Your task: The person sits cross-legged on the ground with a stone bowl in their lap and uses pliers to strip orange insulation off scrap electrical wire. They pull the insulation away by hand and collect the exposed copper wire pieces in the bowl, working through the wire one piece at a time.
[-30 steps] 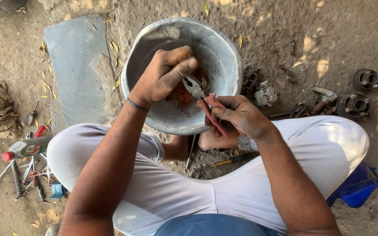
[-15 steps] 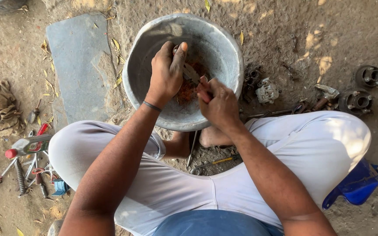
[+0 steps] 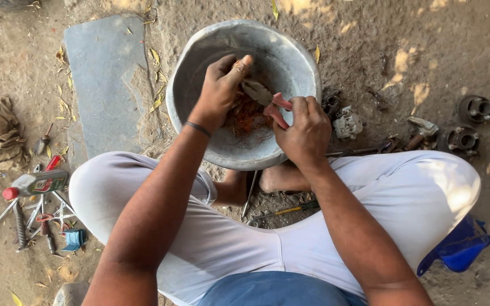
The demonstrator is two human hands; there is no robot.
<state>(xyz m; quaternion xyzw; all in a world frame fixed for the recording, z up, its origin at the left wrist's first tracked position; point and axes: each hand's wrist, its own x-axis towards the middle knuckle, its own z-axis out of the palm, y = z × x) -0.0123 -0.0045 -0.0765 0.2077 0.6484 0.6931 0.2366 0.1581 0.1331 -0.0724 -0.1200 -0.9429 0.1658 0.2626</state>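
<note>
Sitting cross-legged on the dirt ground, we work over a dented metal bowl [image 3: 296,54] at the upper middle of the frame. Our right hand [image 3: 304,131] has its grip clamped on the red handles of a pair of pliers [image 3: 267,99], whose nose points up and left over the bowl's middle. Our left hand [image 3: 219,90] reaches in from the left, fingers curled together on a small part right at the pliers' nose; what it pinches we cannot tell. Rusty orange debris [image 3: 248,119] lies in the bowl's bottom. A grey slab [image 3: 106,73] lies at upper left, scattered tools [image 3: 35,209] at lower left, metal parts [image 3: 466,122] at right.
</note>
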